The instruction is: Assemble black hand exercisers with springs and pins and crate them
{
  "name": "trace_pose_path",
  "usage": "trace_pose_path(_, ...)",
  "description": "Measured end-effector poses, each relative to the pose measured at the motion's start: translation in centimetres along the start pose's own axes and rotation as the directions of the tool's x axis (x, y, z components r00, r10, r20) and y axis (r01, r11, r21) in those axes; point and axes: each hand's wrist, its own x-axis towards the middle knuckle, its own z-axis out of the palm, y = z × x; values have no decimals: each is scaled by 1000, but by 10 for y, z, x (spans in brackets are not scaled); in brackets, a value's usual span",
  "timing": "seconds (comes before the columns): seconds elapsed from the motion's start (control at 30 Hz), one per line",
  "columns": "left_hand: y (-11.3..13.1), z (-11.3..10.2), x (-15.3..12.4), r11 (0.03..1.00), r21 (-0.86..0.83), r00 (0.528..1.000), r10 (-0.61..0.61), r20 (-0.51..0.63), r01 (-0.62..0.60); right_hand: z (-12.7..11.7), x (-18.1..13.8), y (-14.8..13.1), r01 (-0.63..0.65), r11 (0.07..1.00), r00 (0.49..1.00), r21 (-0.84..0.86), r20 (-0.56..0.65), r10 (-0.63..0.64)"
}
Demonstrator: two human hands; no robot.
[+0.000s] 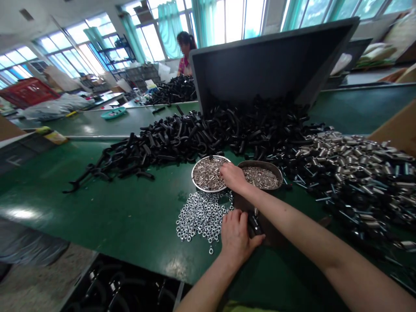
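Note:
My right hand (234, 177) reaches over the right rim of a round metal bowl (208, 173) full of small metal pins. Its fingertips are bent together at the pins, and I cannot make out what is between them. Below it, my left hand (238, 234) curls over the table, with fingers and thumb around a black plastic piece (255, 223) that has a shiny metal bit at its upper end. Part of that piece is hidden by the hand. Silver nuts (201, 216) lie loose to the left. A second, oval metal tin (279, 177) of small metal parts stands beside my right wrist.
A long heap of black plastic parts (182, 134) spills from a tipped grey bin (266, 65). Metal sleeves and bolts (354, 160) pile up at right. An open box of black parts (120, 286) sits low at left. A person (185, 58) is across the tables.

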Motion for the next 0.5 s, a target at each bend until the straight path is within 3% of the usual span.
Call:
trace_pose_path(0.23, -6, -2, 4, 1000, -11, 1000, 13, 5, -13, -12, -11, 3, -66, 983, 993, 171, -88, 82)
trace_pose_path(0.33, -8, -4, 5, 999, -21, 999, 41, 22, -41, -24, -43, 9, -74, 927, 989, 369, -94, 116)
trace_pose_path(0.43, -8, -6, 5, 997, -26, 997, 67, 29, -66, -32, -91, 18, -118, 756, 984, 644, -27, 177)
trace_pose_path(0.5, -8, -7, 5, 997, -24, 996, 76, 35, -75, -32, -121, 24, -173, 733, 975, 658, 7, 223)
